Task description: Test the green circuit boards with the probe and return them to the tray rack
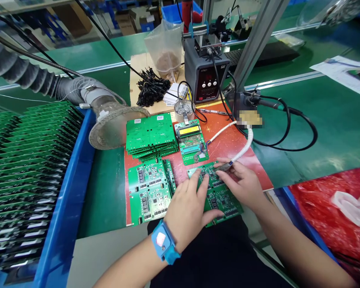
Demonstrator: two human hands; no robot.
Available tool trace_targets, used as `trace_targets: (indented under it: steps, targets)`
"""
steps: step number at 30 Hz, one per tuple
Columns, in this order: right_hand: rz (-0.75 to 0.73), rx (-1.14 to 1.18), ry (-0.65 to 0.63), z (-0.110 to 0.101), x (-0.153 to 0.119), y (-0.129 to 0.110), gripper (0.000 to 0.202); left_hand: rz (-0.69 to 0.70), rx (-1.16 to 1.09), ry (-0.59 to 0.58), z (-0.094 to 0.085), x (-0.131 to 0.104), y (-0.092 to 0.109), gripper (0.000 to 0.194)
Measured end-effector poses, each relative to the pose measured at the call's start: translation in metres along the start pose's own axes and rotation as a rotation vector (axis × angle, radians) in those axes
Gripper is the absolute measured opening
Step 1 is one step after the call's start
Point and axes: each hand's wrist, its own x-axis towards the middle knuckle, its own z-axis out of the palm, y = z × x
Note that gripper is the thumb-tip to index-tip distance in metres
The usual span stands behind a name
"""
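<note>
The green bd (pixel 227 200) lies on the red mat (pixel 259 172), at the near edge of the table (pixel 103 192). L hand (pixel 187 204) is open, fingers spread on the bd's left side. R hand (pixel 247 186) pinches the gray plug (pixel 225 166) over the bd's far part, w/ its long side pointing left & a bit down, away from the white cord (pixel 246 146). R hand is nearer the plug; L hand is left of it.

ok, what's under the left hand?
Part of a green circuit board, with the left hand spread over it. The lower digit display shows between forefinger and thumb. Parts directly beneath the fingers and palm are covered; can't tell.
</note>
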Motion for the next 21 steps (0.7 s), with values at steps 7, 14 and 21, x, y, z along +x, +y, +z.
trace_targets:
  steps: [7, 14, 21]
  targets:
    - [0.016, -0.018, -0.056, -0.021, -0.043, -0.003, 0.035, -0.025, 0.048, -0.068, 0.005, 0.001, 0.008, 0.113]
    - [-0.093, -0.207, -0.059, -0.025, -0.057, -0.01, 0.031, -0.028, 0.05, -0.108, 0.003, 0.002, 0.011, 0.107]
    - [-0.187, -0.333, -0.038, -0.024, -0.058, -0.016, 0.024, -0.032, 0.046, -0.124, 0.001, 0.003, 0.013, 0.106]
